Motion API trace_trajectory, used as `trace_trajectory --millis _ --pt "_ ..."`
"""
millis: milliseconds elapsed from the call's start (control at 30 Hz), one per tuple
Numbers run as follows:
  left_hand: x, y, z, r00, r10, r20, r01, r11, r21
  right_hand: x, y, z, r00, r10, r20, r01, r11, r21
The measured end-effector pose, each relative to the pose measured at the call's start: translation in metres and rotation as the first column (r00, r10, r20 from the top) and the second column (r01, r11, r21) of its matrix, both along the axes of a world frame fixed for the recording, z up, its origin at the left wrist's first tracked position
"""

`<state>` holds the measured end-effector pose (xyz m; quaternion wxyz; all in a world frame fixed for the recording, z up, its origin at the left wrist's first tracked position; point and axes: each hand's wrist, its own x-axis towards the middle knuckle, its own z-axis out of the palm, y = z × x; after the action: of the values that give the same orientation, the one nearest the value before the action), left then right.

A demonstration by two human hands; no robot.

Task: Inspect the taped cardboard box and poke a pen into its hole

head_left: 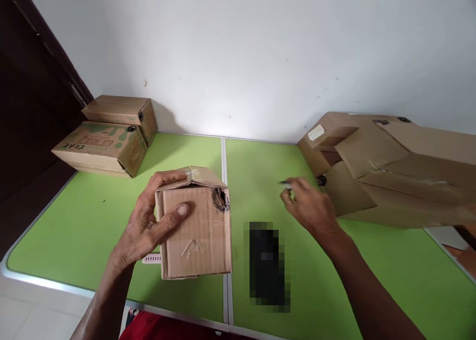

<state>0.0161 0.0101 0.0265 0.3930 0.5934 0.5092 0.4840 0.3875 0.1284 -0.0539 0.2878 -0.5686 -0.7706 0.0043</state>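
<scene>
My left hand (148, 226) grips a small brown cardboard box (197, 231) by its left side, thumb on the front face. The box has taped top flaps and a dark round hole near its upper right corner. It is held above the green table (74, 221), near its front edge. My right hand (307, 203) hovers to the right of the box, fingers pinched on a thin dark pen-like object (285, 183) that is blurred. A black pixelated object (267, 265) lies on the table between my arms.
Two closed cardboard boxes (107, 136) are stacked at the table's back left corner. A large pile of open brown boxes (390, 171) fills the back right. A white wall runs behind. A white strip (151, 258) peeks from under the held box.
</scene>
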Motion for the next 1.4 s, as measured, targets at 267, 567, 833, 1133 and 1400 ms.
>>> trace_trajectory --millis 267,567,833,1133,1400 --pt "0.000 0.000 -0.003 0.998 -0.009 -0.068 0.017 0.992 0.126 -0.114 -0.104 0.087 0.227 0.342 -0.912 -0.168 0.936 0.309" --pt "0.004 -0.005 -0.003 0.996 -0.006 -0.092 0.024 0.981 0.193 -0.160 -0.132 0.071 0.420 0.246 -0.873 -0.126 0.969 0.212" --pt "0.005 -0.005 -0.007 0.997 -0.010 -0.078 0.027 0.975 0.222 -0.174 -0.128 0.064 0.444 0.260 -0.857 -0.004 0.957 0.289" --pt "0.006 -0.007 -0.005 0.997 0.000 -0.084 0.019 0.973 0.229 -0.176 -0.124 0.065 0.525 0.268 -0.808 0.021 0.945 0.327" --pt "0.008 -0.007 -0.005 0.994 0.010 -0.112 0.017 0.970 0.244 -0.171 -0.127 0.070 0.572 0.270 -0.775 -0.006 0.946 0.325"
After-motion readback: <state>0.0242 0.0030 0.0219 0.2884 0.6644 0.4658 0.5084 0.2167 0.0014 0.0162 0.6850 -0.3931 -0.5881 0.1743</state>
